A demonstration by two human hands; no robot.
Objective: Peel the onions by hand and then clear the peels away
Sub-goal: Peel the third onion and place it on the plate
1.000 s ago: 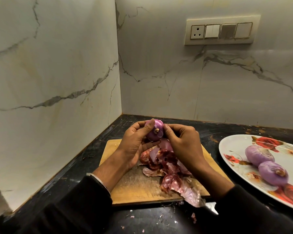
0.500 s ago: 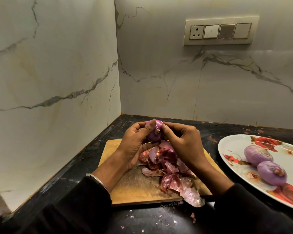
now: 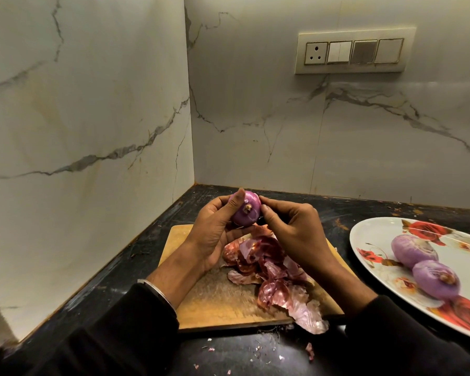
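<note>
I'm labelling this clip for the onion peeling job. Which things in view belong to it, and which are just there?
Job:
onion in hand
left hand
right hand
pile of peels
cutting board
two peeled onions
flowered plate

Just there:
switch panel
marble wall
black counter

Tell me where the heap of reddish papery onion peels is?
The reddish papery onion peels lie on the wooden cutting board, centre of view, below both hands.
</note>
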